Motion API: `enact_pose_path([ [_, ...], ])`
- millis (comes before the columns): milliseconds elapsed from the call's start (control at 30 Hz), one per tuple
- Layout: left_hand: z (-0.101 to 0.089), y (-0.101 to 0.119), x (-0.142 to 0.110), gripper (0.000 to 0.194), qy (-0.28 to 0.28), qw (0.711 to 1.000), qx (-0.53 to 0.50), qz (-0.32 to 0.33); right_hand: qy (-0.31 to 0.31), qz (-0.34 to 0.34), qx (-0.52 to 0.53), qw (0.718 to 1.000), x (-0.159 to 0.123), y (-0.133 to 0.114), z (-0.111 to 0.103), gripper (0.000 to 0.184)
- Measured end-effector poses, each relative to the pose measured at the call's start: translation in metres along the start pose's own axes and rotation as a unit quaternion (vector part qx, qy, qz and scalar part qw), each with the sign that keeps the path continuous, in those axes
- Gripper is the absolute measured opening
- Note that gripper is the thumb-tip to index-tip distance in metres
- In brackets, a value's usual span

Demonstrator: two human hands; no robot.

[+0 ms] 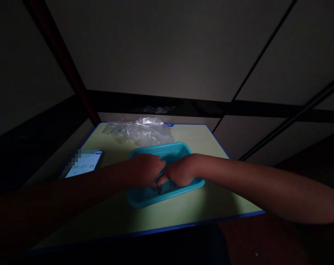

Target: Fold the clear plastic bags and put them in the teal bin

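A turquoise plastic basin stands on the small table, and both of my hands reach down into it. My left hand is over its left half, fingers curled downward and closed. From the right comes my right hand, bent at the wrist, its closed fingertips meeting those of the left hand low in the basin. Something small and dark shows at the fingertips, too dim to name. The hands cover much of the basin's inside, and its bottom lies in shadow.
Crumpled clear plastic lies along the table's back edge. A phone with a lit timer rests at the left. The pale table has a blue rim, and a panelled wall rises right behind it. The light is dim.
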State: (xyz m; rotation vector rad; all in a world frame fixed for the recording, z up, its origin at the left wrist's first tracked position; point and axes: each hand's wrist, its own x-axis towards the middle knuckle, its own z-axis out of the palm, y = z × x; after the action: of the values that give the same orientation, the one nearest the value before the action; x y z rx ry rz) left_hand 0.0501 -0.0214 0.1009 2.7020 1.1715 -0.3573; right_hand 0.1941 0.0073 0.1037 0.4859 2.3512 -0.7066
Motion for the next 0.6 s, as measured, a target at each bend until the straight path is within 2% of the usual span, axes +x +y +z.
enact_pose_path([
  [67,0.003,0.001,0.002,0.039,0.025,1.0,-0.003,0.004,0.02,-0.008,0.006,1.0,-0.013,-0.001,-0.007,0.049],
  [133,0.005,0.002,0.004,0.041,0.023,1.0,-0.019,0.004,0.043,-0.003,0.019,0.999,-0.024,0.0,-0.012,0.036],
  [233,0.006,0.003,0.004,0.027,0.008,0.999,-0.047,-0.012,0.052,0.018,0.029,0.998,-0.029,0.001,-0.013,0.026],
  [333,0.007,0.002,0.001,0.02,-0.005,0.998,-0.058,-0.024,0.054,0.019,0.03,0.998,-0.019,0.004,-0.007,0.028],
  [500,0.003,0.0,-0.007,0.029,0.021,0.999,-0.019,-0.025,0.033,-0.029,0.033,0.999,0.008,0.009,0.006,0.036],
  [600,-0.002,0.0,-0.009,0.021,0.0,1.0,-0.004,-0.029,0.031,-0.028,0.039,0.998,0.018,0.011,0.009,0.038],
])
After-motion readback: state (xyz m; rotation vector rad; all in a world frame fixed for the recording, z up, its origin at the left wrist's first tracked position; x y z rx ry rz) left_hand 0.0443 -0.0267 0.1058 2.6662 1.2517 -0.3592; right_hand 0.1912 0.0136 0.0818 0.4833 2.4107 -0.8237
